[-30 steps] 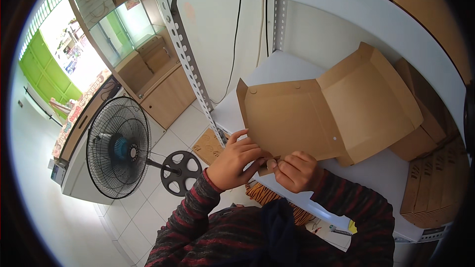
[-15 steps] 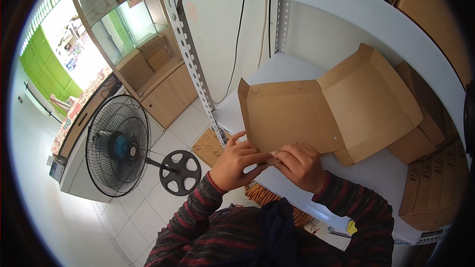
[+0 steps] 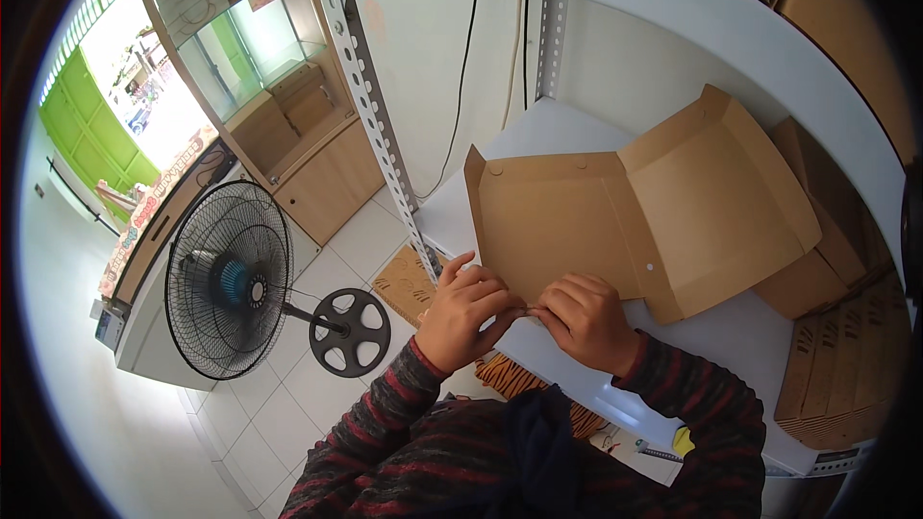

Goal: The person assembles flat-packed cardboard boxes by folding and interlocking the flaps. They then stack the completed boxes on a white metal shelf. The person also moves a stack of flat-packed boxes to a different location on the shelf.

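An unfolded brown cardboard box (image 3: 553,221) lies open on the white shelf (image 3: 567,125), its lid half spread to the right with several creased flaps raised. At the box's near left edge, my left hand (image 3: 468,312) is closed, thumb and fingers pinching the near edge; its index finger points up. Beside it, my right hand (image 3: 586,322) is closed on the same edge, fingers bent and thumb underneath. The two hands' fingertips almost meet. What lies between the fingertips is mostly hidden, but it appears to be the box's near flap.
Stacked folded cardboard boxes (image 3: 836,365) stand at the right of the shelf, with another brown box (image 3: 812,259) behind the lid. A perforated metal post (image 3: 380,125) rises left of the shelf. On the tiled floor stands a black fan (image 3: 231,279), near a glass-fronted cabinet (image 3: 317,173).
My fingertips have drawn closer together along the box's near edge, and my left fingers have curled in more. The box has barely moved.
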### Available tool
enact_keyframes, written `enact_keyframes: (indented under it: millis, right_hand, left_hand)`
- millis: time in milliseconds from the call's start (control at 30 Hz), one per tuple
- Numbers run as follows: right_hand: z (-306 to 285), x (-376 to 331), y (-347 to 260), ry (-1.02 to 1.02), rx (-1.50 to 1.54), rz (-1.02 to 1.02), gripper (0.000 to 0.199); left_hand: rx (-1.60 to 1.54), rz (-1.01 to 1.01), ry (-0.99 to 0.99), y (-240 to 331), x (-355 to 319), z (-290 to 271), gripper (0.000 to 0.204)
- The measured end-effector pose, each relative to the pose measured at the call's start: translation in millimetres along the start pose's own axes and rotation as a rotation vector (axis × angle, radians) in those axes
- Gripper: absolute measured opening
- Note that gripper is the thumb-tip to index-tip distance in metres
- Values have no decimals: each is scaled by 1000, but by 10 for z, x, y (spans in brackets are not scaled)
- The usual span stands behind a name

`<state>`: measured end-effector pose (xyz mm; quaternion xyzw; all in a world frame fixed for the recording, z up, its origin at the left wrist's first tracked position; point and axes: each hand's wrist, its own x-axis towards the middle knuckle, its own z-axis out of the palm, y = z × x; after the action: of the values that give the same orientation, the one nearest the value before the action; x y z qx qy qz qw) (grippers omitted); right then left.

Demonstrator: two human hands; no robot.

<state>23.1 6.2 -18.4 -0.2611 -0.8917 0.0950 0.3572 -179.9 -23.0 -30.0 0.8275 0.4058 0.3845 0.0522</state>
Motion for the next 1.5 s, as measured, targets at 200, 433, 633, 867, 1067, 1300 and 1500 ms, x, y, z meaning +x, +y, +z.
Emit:
enact_keyframes:
  millis: [200,433,633,867,1067,1300,1500]
  right_hand:
    - [31,11,32,-12,12,54,12]
    - [21,-14,6,-73,-51,88,13]
    - [-559,-94,-222,17,-344,176,28]
    - [-1091,-723,-81,-203,-662,365,21]
    - [-886,-965,169,-96,-825,254,8]
    - [-844,-961,169,99,-717,289,7]
    - [-882,-838,169,87,-600,336,6]
  left_hand:
    - [116,-62,36,66,18,140,12]
    - [102,-51,-2,25,13,176,9]
    - [214,-85,-146,145,77,2,16]
    - [101,93,-120,458,395,168,37]
    - [129,114,-278,468,687,733,20]
    - [59,138,-280,417,576,672,16]
    - [34,173,-269,381,490,685,20]
